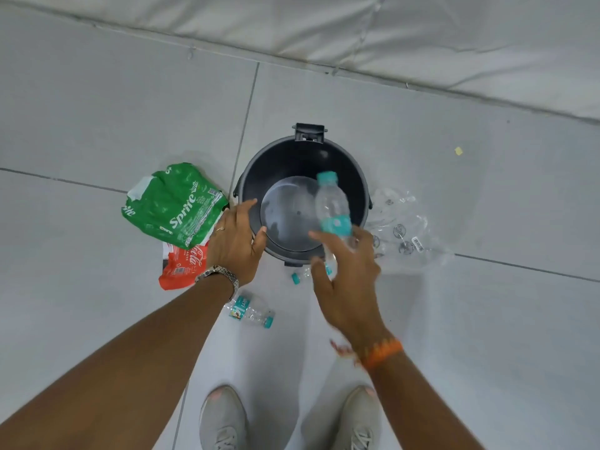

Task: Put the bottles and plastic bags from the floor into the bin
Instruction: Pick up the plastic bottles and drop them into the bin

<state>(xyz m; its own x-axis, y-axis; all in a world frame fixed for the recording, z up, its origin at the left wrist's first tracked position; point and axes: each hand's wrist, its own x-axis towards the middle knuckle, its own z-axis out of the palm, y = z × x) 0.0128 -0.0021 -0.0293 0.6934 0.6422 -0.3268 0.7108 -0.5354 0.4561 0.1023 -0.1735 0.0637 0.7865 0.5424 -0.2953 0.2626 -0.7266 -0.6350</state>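
A black round bin (344, 164) stands open on the tiled floor. My left hand (235, 245) grips its near left rim, thumb inside. My right hand (349, 280) hovers over the near right rim, blurred, fingers spread. A clear bottle with teal cap and label (331, 203) is over the bin mouth, its lower end at my fingertips. Left of the bin lie a green Sprite plastic bag (175, 203) and a red Coca-Cola bag (180, 266). A clear plastic bag (402, 228) lies to the right. Another bottle (250, 311) lies near my feet, and a small one (300, 276) is partly hidden behind my right hand.
My two grey shoes (224, 420) stand at the bottom of the view. A white padded surface (422, 37) runs along the far side. A small yellow scrap (458, 151) lies on the floor to the right of the bin.
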